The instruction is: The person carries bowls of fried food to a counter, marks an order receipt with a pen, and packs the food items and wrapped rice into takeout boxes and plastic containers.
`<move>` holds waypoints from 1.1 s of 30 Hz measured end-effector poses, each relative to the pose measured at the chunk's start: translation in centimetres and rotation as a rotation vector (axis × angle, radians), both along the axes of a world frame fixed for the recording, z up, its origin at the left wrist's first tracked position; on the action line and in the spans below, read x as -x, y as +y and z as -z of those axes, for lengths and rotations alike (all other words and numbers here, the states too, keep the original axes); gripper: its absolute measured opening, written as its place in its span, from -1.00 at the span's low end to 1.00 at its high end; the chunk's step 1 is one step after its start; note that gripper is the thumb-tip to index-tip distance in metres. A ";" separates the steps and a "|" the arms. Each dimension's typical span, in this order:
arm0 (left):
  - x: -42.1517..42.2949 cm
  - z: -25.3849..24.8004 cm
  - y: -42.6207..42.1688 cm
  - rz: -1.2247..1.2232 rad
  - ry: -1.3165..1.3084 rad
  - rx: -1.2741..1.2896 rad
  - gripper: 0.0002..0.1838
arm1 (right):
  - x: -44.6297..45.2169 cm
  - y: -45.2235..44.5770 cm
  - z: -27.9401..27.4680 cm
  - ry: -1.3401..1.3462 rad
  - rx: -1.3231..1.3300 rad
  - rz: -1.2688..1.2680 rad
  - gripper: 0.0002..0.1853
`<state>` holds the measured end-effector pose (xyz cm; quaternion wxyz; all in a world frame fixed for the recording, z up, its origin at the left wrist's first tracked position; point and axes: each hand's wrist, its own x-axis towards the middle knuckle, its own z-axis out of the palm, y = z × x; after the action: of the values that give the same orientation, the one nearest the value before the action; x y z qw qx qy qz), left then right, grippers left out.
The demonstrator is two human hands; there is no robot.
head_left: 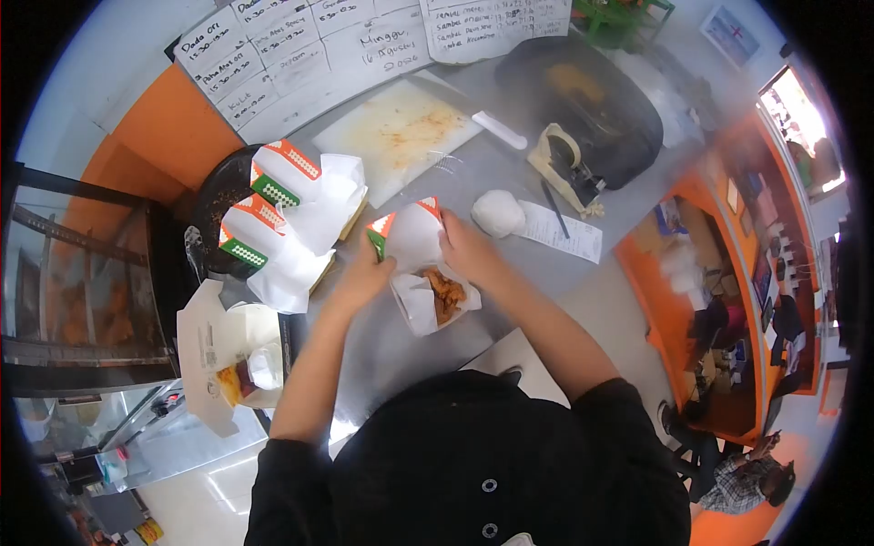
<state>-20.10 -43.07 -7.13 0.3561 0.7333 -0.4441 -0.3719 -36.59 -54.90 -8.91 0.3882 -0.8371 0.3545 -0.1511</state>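
An open paper food box (pixel 416 311) lined with white paper stands at the counter's near edge, with fried pieces (pixel 445 293) inside. Its raised lid (pixel 416 238) has orange, white and green corners. My left hand (pixel 366 270) is closed on the lid's left side, while my right hand (pixel 467 247) grips the right side. Left of them, two similar open boxes (pixel 276 259) (pixel 319 196) lined with white paper rest beside and over a dark round pan (pixel 218 196). Nearer my left forearm is an open carton (pixel 208 364) holding a white wrapped item (pixel 265 366) and yellow food.
Behind lies a stained white cutting board (pixel 391 132). To the right are a white wrapped ball (pixel 498 214), a receipt (pixel 569 235) with a pen, a tape dispenser (pixel 560 156) and a dark container (pixel 592 100). A glass cabinet (pixel 86 273) stands left. A person (pixel 742 478) sits far right.
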 end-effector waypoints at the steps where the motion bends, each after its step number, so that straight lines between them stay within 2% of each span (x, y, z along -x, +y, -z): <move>1: -0.7 -0.9 0.0 0.016 0.050 -0.135 -0.27 | -0.3 -1.0 -0.2 0.057 -0.019 -0.039 -0.58; 2: -1.6 -0.9 0.1 0.067 0.122 -0.128 -0.28 | -0.5 -1.8 -0.3 0.114 -0.039 -0.081 -0.59; 4: -3.1 -0.5 0.6 0.159 0.266 -0.109 -0.30 | -0.6 -3.3 -0.3 0.061 -0.142 -0.223 -0.60; 7: -4.1 -0.3 1.4 0.332 0.158 -0.115 -0.35 | 0.5 -4.4 0.6 -0.035 -0.134 -0.422 -0.64; 8: -4.0 1.0 1.7 0.489 -0.007 0.271 -0.41 | 0.4 -5.4 3.9 0.034 0.000 -0.435 -0.63; 9: -2.8 -0.9 2.0 0.527 0.139 0.349 -0.47 | 1.5 -3.8 1.1 0.064 0.041 -0.412 -0.62; 10: -2.5 -0.5 2.9 0.506 0.143 0.359 -0.51 | 2.8 -3.2 2.8 0.006 0.040 -0.309 -0.60; 11: -2.4 3.3 3.2 0.538 0.253 0.291 -0.50 | 4.0 -3.8 6.1 -0.089 0.029 -0.379 -0.56; 12: -1.2 2.3 4.4 0.491 0.161 0.360 -0.53 | 5.4 -3.0 7.2 -0.071 0.041 -0.316 -0.53; 13: 0.0 3.8 5.8 0.380 -0.099 0.484 -0.61 | 5.2 -0.5 4.1 -0.176 0.117 -0.389 -0.51; 14: -0.3 8.4 5.6 0.506 -0.337 0.645 -0.61 | 5.9 -0.5 7.2 -0.238 0.298 -0.475 -0.46; 15: 1.0 6.1 6.8 0.564 -0.579 0.308 -0.55 | 6.2 -0.2 9.9 -0.167 0.369 -0.459 -0.40; 16: 1.5 10.7 7.3 0.469 -0.863 0.474 -0.47 | 6.4 1.4 9.7 -0.322 0.459 -0.435 -0.36; 17: 2.5 9.3 8.9 0.378 -0.912 0.468 -0.41 | 6.5 2.8 10.2 -0.381 0.533 -0.350 -0.48; 19: 4.5 9.8 10.0 0.169 -0.990 0.494 -0.32 | 9.1 1.1 15.5 -0.332 0.050 -0.259 -0.61; 21: 6.7 9.2 10.7 0.024 -1.001 0.484 -0.24 | 7.9 2.3 5.6 0.483 0.055 -0.491 -0.55; 23: 8.9 8.0 12.0 -0.082 -0.966 0.416 -0.18 | 9.0 3.3 10.2 0.310 0.301 -0.691 -0.53; 25: 10.0 9.7 11.4 -0.170 -1.060 0.397 -0.13 | 9.8 3.4 14.9 0.123 0.539 -0.879 -0.50; 26: 10.5 10.1 11.0 -0.211 -1.104 0.393 -0.11 | 8.7 4.2 12.8 0.349 0.397 -0.875 -0.46; 28: 11.4 8.2 11.7 -0.210 -0.978 0.352 -0.12 | 4.9 7.8 4.6 0.797 0.104 -0.829 -0.37; 29: 11.7 7.5 12.1 -0.209 -0.919 0.329 -0.13 | 4.8 7.6 4.5 0.743 0.106 -0.798 -0.38; 32: 11.9 9.4 11.9 -0.258 -1.023 0.360 -0.15 | 6.2 6.0 7.5 0.401 0.173 -0.713 -0.42; 33: 11.8 10.0 11.8 -0.244 -0.951 0.366 -0.16 | 6.4 5.8 8.4 0.325 0.179 -0.687 -0.43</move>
<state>-31.95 -31.27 -17.11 0.2782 0.7932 -0.5257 0.1303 -43.01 -49.14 -17.31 0.2806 -0.9506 0.0956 0.0922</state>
